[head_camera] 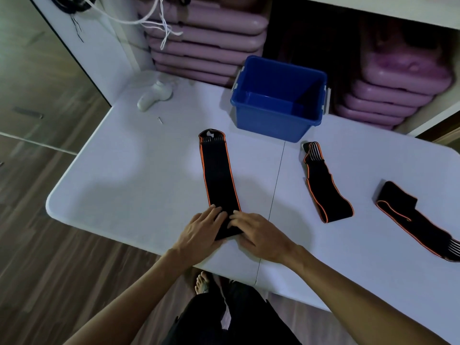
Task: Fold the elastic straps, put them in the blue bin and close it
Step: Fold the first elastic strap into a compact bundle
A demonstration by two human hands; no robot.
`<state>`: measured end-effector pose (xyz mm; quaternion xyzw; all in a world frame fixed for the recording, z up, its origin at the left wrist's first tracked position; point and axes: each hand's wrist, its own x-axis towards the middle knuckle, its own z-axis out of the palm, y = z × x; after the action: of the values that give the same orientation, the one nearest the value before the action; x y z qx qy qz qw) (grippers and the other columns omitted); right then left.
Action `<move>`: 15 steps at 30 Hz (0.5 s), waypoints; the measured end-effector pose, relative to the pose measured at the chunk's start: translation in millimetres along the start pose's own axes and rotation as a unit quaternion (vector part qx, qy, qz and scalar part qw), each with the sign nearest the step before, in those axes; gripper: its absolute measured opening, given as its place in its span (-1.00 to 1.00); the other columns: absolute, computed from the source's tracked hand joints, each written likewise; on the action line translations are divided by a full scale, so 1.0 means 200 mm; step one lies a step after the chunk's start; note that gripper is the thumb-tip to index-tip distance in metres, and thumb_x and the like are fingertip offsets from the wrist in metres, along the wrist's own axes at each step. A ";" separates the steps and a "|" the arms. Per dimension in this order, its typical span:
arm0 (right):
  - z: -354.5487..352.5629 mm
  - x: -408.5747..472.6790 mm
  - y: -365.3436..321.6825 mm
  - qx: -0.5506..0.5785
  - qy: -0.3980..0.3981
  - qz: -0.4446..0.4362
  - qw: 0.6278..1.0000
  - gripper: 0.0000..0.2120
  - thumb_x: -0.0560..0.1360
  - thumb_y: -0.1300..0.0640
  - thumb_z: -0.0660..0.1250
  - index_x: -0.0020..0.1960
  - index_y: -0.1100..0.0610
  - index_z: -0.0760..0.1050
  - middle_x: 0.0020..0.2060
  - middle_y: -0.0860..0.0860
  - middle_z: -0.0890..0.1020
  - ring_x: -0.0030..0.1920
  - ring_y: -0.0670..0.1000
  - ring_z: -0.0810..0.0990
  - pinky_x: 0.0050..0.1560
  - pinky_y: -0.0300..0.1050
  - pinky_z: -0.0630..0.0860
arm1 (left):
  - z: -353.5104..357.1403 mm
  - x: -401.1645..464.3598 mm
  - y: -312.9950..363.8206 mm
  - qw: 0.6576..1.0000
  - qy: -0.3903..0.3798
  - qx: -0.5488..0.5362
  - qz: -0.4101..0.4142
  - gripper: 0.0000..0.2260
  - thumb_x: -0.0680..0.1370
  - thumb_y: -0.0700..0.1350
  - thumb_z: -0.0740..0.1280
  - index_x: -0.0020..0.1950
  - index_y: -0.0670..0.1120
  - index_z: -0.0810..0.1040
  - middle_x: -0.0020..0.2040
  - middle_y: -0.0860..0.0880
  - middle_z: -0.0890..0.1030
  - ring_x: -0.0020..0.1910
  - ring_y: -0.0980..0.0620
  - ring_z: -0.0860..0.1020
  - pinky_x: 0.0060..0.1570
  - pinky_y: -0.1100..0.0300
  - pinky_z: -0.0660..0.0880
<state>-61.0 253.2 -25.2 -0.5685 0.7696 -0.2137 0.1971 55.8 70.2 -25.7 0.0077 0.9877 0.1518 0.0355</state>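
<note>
Both the left hand (202, 229) and right hand (258, 234) pinch the near end of the outstretched strap (219, 175) flat on the table (124, 175), likely starting its fold, with the open blue bin (278, 100) waiting just beyond.

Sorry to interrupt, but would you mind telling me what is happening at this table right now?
A person is folding elastic straps at a white table. Both the left hand and the right hand press on the near end of the strap in front, starting a fold. Two more straps lie to the right: a middle strap and a far-right strap. The blue bin stands open with nothing visible inside; no lid is in view.
</note>
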 end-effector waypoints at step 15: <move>-0.10 0.05 -0.02 0.112 -0.040 0.099 0.988 -0.73 0.62 -0.04 0.21 0.29 -0.03 0.34 0.26 -0.15 0.39 0.08 -0.01 0.56 0.11 0.00 0.54 | -0.03 -0.01 -0.06 0.979 -0.074 -0.184 -0.048 -0.45 0.57 0.21 0.06 0.25 -0.22 0.43 0.45 -0.14 0.37 0.43 -0.12 0.34 0.33 0.05 0.36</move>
<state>-71.1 244.7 -6.6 -0.4716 0.7850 -0.2548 0.3104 56.3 56.0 -23.2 -0.0356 0.9367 0.3283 0.1168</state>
